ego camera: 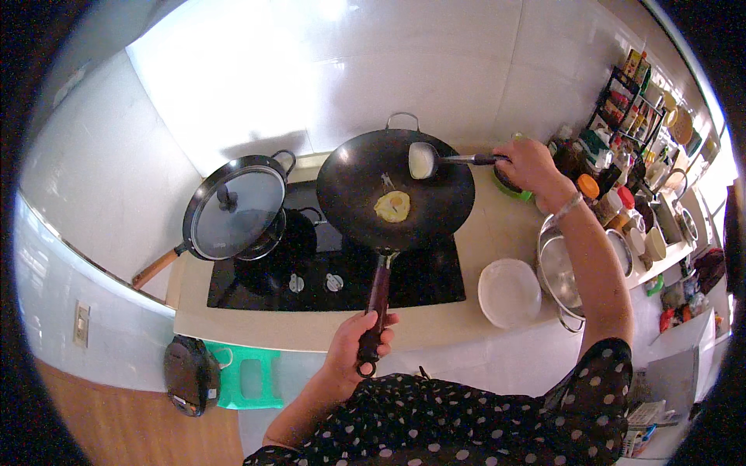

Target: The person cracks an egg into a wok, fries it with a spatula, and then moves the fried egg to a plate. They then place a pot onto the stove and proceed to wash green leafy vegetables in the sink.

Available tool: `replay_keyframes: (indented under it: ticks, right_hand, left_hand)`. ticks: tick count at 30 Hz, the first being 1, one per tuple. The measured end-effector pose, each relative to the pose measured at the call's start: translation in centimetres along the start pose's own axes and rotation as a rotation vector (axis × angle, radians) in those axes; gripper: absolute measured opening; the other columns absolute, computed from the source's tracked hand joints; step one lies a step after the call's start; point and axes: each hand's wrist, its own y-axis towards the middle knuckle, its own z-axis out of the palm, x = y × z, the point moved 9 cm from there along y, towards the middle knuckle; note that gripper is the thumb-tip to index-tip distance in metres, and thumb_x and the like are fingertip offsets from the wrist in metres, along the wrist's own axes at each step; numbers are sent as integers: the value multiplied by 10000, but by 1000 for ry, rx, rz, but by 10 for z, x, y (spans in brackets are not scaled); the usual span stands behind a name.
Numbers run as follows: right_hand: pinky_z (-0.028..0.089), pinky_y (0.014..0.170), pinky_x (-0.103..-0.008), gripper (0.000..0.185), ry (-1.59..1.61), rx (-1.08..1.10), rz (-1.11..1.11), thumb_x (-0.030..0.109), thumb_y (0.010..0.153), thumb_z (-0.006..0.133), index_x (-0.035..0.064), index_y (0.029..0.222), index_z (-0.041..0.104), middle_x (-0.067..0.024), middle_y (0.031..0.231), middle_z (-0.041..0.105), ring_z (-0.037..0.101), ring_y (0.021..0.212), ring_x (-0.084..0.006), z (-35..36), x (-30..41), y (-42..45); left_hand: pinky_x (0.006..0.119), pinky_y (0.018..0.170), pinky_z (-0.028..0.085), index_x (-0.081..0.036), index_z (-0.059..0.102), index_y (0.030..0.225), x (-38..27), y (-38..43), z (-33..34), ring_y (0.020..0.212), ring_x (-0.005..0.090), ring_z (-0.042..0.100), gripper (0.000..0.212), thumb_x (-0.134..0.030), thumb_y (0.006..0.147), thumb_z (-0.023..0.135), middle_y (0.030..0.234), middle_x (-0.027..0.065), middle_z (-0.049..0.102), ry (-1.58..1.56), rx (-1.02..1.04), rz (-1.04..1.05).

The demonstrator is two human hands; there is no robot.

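My left hand (pixel 361 343) is closed around the dark handle of a black wok (pixel 355 169), which rests over the right side of the black glass hob (pixel 431 279). A fried egg (pixel 393 207) with browned spots lies low in the wok's bowl, apart from the tool. My right hand (pixel 524 166) grips the handle of a metal spatula (pixel 422 161), whose broad head is over the upper right part of the wok. Whether that head touches the wok cannot be told.
A lidded pan (pixel 239 212) with a wooden handle stands at the left. Right of the hob are a white dish (pixel 509 293) and a steel pot (pixel 559 274), partly behind my forearm. Jars (pixel 609 204) and a black rack (pixel 618 105) line the right counter. A tiled wall (pixel 443 70) rises behind.
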Motion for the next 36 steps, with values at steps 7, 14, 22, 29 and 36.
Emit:
replay_keyframes:
  ticks: [7,14,22,29,36]
  right_hand:
    - [497,778,-437,241,98,52,-127,273,767,555,178,959,667,-120,925,642,598,924,-322,25,25,49]
    - [481,659,-421,238,117,95,-163,222,741,608,174,965,673,-119,828,638,608,791,-300,0,23,78]
    - [480,680,-392,219,12,-44,-269,223,779,583,157,979,644,-89,863,619,595,822,-287,-17,43,31]
    - [491,623,-333,219,-213,-186,-319,166,792,557,112,1000,597,-46,813,552,587,776,-220,-13,40,-44]
    - [474,533,-369,240,-73,-206,-254,162,759,598,117,995,601,-52,748,532,579,678,-239,-26,42,-87]
  left_hand:
    - [156,325,295,23,503,1050,0,7,-5,571,79,480,360,-299,891,479,709,27,504,22,19,75]
    - [159,330,294,18,503,1047,0,4,-6,573,72,479,342,-286,894,474,709,28,509,24,-3,70]
    - [189,482,407,23,516,1048,1,4,-6,612,88,512,336,-271,894,465,756,43,546,27,-3,90]
    - [204,599,454,30,528,1112,2,2,-5,651,99,529,395,-288,895,444,822,51,582,42,-4,49]
    - [213,626,484,5,505,1164,3,8,-16,802,88,567,399,-296,911,432,1008,56,601,-24,-36,132]
